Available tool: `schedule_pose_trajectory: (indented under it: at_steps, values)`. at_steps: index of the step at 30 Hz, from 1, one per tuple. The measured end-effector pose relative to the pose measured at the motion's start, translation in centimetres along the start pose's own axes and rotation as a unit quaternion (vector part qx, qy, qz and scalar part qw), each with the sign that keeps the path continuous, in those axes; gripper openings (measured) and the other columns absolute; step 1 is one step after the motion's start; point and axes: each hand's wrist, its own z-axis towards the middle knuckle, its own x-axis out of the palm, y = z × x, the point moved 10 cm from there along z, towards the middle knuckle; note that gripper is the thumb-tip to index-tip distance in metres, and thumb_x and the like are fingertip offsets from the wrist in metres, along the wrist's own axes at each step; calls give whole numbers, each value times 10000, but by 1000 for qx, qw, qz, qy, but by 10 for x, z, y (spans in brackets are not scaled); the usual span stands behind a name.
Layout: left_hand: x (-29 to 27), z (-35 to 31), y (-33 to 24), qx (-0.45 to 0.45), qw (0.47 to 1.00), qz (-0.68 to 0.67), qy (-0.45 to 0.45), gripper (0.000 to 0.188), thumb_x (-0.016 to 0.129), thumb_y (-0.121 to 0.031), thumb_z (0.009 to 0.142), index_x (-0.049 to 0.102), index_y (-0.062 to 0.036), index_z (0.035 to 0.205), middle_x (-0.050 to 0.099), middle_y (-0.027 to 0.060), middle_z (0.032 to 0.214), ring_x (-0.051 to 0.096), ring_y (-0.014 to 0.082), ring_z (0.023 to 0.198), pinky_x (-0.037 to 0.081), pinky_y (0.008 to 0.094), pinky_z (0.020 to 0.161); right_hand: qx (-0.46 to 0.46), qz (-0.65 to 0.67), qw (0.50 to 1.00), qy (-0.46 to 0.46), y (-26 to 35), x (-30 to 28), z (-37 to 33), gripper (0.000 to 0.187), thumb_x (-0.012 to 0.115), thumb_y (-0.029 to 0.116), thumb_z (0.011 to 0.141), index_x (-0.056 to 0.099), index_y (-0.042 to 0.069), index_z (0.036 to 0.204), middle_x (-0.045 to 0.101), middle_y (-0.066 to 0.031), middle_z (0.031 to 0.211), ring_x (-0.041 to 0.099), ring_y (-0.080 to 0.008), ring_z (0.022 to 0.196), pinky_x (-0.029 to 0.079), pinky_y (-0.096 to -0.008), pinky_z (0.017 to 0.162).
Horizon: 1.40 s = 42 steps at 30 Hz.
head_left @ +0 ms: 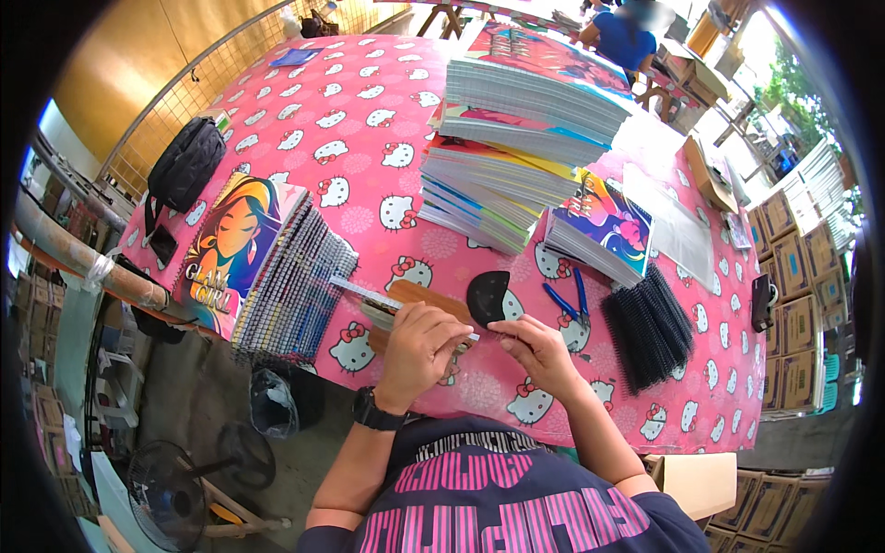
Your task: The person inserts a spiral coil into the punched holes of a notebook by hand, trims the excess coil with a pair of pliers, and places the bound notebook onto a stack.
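My left hand (424, 348), with a black watch (376, 411) on its wrist, is closed over a pale ruler-like strip (355, 289). A brown wooden piece (429, 300) lies beside the strip, partly hidden by that hand. To the right, my right hand (539, 352) is in a pinch, fingertips at the lower edge of a flat black rounded piece (486, 297). Whatever lies between those fingertips is too small to make out. Blue-handled pliers (564, 300) rest just beyond the right hand. Black spiral binding coils (648, 329) lie in a bundle farther right.
Spiral-bound notebooks (293, 286) are stacked at left, near a black bag (187, 161). Tall piles of unbound books (535, 92) stand at the far middle, a smaller pile (599, 229) nearer. A pink patterned cloth (313, 184) covers the table. Another person (622, 39) sits far off.
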Motion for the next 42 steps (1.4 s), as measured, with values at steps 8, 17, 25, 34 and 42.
schedule_pose_trajectory:
  at_steps: [8, 17, 25, 34, 42]
  values:
    - [-2, 0, -1, -7, 1000, -3, 2, 135, 727, -80, 734, 682, -98, 860, 627, 26, 789, 569, 222, 768, 409, 353, 760, -48, 14, 997, -53, 13, -1, 7, 222, 690, 27, 806, 676, 32, 1028, 604, -80, 917, 597, -174, 781, 471, -278, 685]
    - [0, -2, -1, -29, 999, -17, 2, 149, 728, -104, 729, 685, -111, 872, 632, 14, 832, 571, 204, 814, 377, 394, 829, 141, 103, 981, 82, -19, 30, 2, 267, 640, 53, 874, 622, 16, 1137, 607, -46, 880, 586, -101, 771, 476, -259, 669]
    - [24, -17, 12, -63, 984, 54, 160, 249, 717, -212, 752, 640, -180, 986, 604, -15, 1018, 561, 174, 999, 249, 497, 1003, 192, 98, 976, 8, -71, 16, 21, 301, 559, 237, 959, 570, 9, 1156, 611, -57, 723, 593, -152, 668, 484, -319, 612]
    - [27, -4, 8, -19, 988, 74, 132, 140, 639, -314, 848, 657, -199, 926, 619, -57, 1033, 555, 155, 1015, 113, 587, 1046, 125, 19, 978, -167, -137, 8, 28, 586, 780, 139, 681, 550, 84, 1217, 612, -158, 939, 589, -344, 875, 482, -399, 757]
    - [23, -6, 11, -29, 990, 62, 124, 160, 648, -331, 840, 660, -211, 945, 604, -43, 1052, 541, 163, 1072, 95, 602, 1047, 43, -262, 962, 59, -70, 41, 35, 619, 774, 283, 654, 576, 146, 1224, 531, -135, 1106, 454, -338, 1089, 390, -485, 895]
